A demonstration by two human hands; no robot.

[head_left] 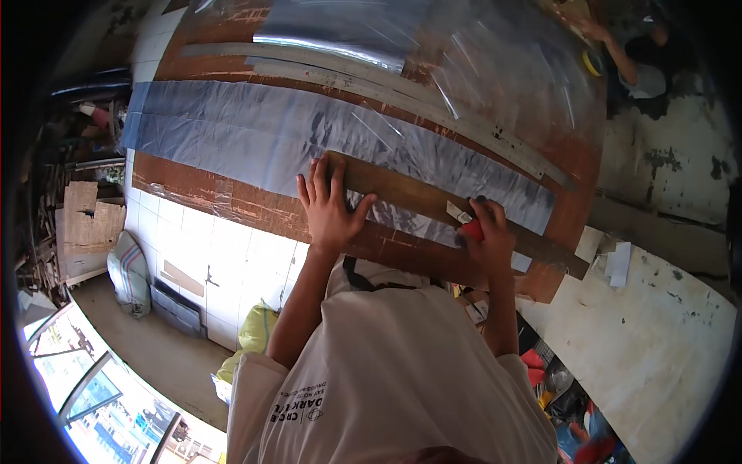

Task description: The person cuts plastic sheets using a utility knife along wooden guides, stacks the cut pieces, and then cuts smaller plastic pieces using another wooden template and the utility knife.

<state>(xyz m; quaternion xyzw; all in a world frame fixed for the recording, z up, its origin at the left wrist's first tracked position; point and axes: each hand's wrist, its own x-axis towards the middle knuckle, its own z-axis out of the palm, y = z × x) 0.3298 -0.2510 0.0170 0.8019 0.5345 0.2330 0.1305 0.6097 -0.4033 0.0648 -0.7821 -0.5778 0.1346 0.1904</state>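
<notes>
A long wooden strip lies slantwise over a strip of clear plastic sheet on the brown worktable. My left hand presses near the strip's left end, fingers spread, with the fingertips at its edge. In my right hand is a small red tool, held in closed fingers against the wooden strip. A pale blade-like piece shows beside the tool on the wood.
Long metal rulers lie beyond the plastic strip, with more plastic sheet behind them. Another person's arm is at the far right. A pale table stands at the right, a white sack at the left.
</notes>
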